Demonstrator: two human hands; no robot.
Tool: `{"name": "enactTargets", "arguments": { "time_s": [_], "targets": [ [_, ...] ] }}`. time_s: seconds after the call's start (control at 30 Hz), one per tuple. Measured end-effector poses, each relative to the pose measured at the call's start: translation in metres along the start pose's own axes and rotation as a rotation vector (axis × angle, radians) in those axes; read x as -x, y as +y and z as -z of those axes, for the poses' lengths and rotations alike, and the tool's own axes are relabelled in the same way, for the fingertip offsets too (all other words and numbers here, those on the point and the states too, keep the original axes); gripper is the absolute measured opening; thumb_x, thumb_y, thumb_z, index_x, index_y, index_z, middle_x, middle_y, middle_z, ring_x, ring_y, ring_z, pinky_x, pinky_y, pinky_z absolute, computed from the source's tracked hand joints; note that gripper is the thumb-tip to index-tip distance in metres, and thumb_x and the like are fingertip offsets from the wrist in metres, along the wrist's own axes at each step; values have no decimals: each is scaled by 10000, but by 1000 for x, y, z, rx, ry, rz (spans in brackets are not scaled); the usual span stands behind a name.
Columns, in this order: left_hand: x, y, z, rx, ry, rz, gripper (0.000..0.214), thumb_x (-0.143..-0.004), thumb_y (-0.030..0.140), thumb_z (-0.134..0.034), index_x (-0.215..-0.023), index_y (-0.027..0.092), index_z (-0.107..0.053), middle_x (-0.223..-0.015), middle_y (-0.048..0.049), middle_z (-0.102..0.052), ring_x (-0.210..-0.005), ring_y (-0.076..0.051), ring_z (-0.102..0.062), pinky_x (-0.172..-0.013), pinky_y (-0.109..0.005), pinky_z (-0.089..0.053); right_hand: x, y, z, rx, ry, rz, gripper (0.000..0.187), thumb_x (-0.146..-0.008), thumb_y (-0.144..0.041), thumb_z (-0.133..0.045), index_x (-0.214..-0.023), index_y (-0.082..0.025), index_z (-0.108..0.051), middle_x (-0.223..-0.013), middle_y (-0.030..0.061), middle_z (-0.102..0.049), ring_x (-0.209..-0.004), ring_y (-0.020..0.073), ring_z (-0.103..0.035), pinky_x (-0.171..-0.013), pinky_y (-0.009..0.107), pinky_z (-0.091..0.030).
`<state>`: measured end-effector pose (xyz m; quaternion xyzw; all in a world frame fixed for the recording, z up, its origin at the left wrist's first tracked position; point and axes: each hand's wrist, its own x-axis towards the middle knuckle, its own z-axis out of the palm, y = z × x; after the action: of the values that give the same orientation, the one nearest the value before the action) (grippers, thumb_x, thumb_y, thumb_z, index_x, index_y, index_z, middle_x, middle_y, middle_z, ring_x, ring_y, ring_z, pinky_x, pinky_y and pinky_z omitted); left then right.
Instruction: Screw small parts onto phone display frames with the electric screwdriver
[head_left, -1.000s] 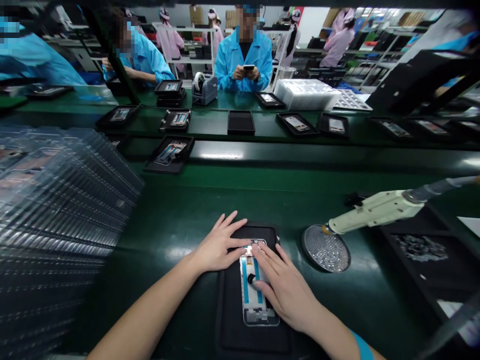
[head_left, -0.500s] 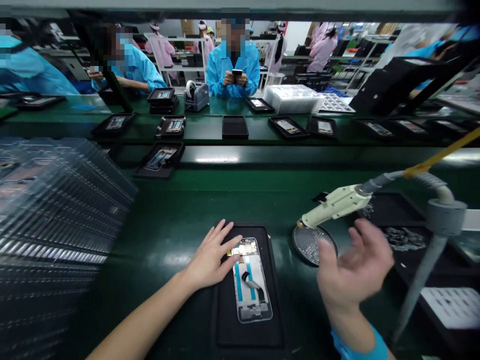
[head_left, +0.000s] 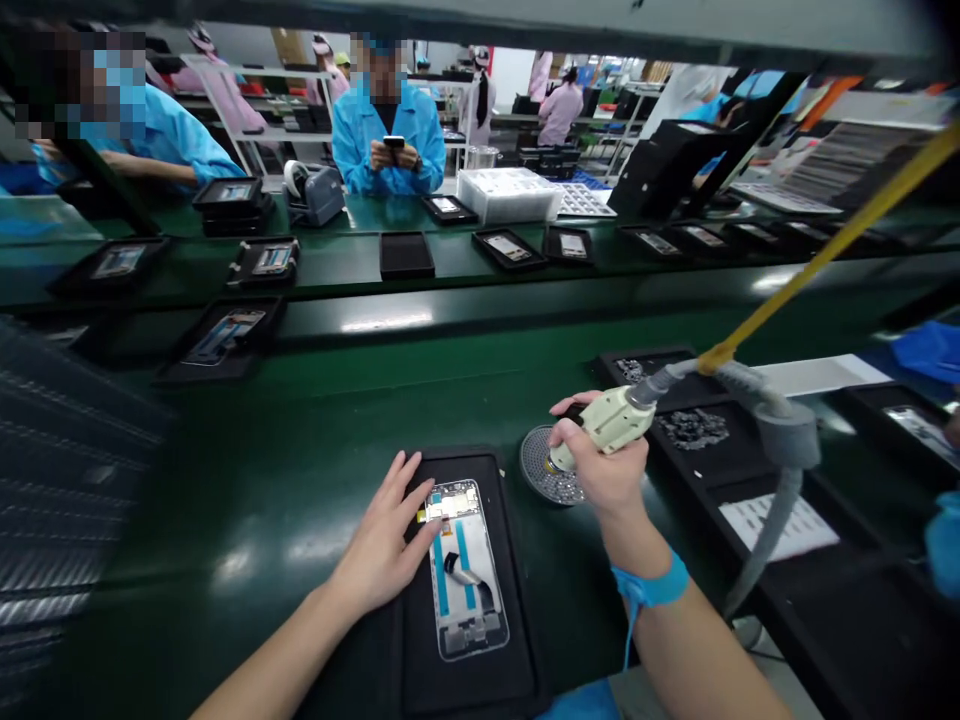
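Note:
My right hand (head_left: pixel 611 465) is wrapped round a pale green electric screwdriver (head_left: pixel 616 420) that hangs from a yellow strap. The screwdriver's tip points down at a round dish (head_left: pixel 541 470) with a perforated, grid-like top. A blue band circles my right wrist. My left hand (head_left: pixel 390 540) lies with fingers spread on the left edge of an opened phone (head_left: pixel 480 570), thumb and fingertips near its circuit board. The phone shows blue strips and a loose flex cable (head_left: pixel 474 580), and rests in a black tray (head_left: pixel 517 640).
Stacked clear plastic trays (head_left: pixel 67 480) stand at the left. Black trays with small parts (head_left: pixel 690 430) and a white sheet (head_left: pixel 780 525) lie to the right. Trays with phones (head_left: pixel 506 248) line the raised shelf ahead. A person in blue (head_left: pixel 386 130) sits opposite, holding a phone.
My right hand has moved from open beside the screwdriver to a grip round it. The view has turned right. My left hand stays on the phone.

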<state>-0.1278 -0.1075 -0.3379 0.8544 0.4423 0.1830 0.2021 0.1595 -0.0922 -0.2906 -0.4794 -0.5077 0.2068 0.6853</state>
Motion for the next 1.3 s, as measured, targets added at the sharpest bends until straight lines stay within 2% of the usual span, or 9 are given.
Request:
{"name": "enactTargets", "arguments": {
  "time_s": [0.13, 0.3, 0.4, 0.63, 0.8, 1.03, 1.2, 1.3],
  "targets": [
    [0, -1, 4, -12, -33, 35, 444, -1050, 406, -442, -1445, 219, -525, -1663, -78, -225, -1538, -347, -137, -1166, -587, -381, 11, 6, 5, 57, 30, 37, 236, -847, -239, -734, -1042, -188, -611, -876, 25, -687, -568, 136, -631, -558, 295, -553],
    [0, 0, 2, -15, -29, 41, 436, -1051, 419, -439, -1434, 228, -522, -1669, -61, -212, -1546, -330, -114, -1175, -582, -372, 14, 12, 5, 119, 88, 82, 235, -830, -250, -743, -1014, -196, -607, -828, 25, -686, -714, 190, -684, -639, 331, -580],
    [-1, 1, 2, -2, -31, 39, 424, -1052, 432, -434, -1410, 226, -527, -1671, -62, -208, -1550, -322, -99, -1176, -578, -376, 13, 14, 5, 100, 81, 78, 224, -833, -239, -743, -1007, -197, -607, -816, 20, -682, -653, 174, -667, -600, 315, -566],
    [-1, 1, 3, 13, -27, 38, 386, -1052, 417, -434, -1384, 242, -522, -1669, -61, -212, -1550, -326, -103, -1170, -593, -382, 13, 13, 6, 140, 63, 73, 211, -841, -256, -736, -999, -193, -610, -736, 6, -660, -652, 189, -674, -604, 329, -576],
    [0, 1, 3, 19, -35, 43, 382, -1053, 417, -432, -1378, 238, -522, -1669, -69, -212, -1549, -334, -99, -1167, -601, -382, 13, 12, 6, 109, 62, 49, 217, -840, -256, -737, -999, -189, -605, -785, 18, -677, -633, 178, -662, -598, 326, -572],
    [-1, 3, 3, 25, -20, 44, 380, -1046, 383, -441, -1377, 220, -533, -1662, -81, -234, -1544, -342, -118, -1175, -592, -381, 14, 11, 5, 131, 71, 62, 195, -839, -225, -735, -987, -181, -617, -720, 5, -662, -645, 188, -672, -579, 309, -565],
    [0, 4, 3, 32, -18, 47, 383, -1041, 349, -444, -1390, 218, -535, -1661, -75, -236, -1543, -339, -127, -1174, -588, -387, 15, 13, 5, 85, 95, 36, 228, -835, -254, -750, -1000, -178, -612, -825, 19, -677, -534, 142, -625, -515, 291, -543],
    [0, 4, 3, 39, -26, 53, 394, -1040, 356, -449, -1399, 219, -533, -1662, -71, -230, -1543, -342, -126, -1172, -585, -393, 15, 13, 4, 86, 90, 41, 225, -836, -256, -753, -993, -177, -614, -807, 17, -673, -531, 143, -625, -515, 290, -545]
  ]
}}
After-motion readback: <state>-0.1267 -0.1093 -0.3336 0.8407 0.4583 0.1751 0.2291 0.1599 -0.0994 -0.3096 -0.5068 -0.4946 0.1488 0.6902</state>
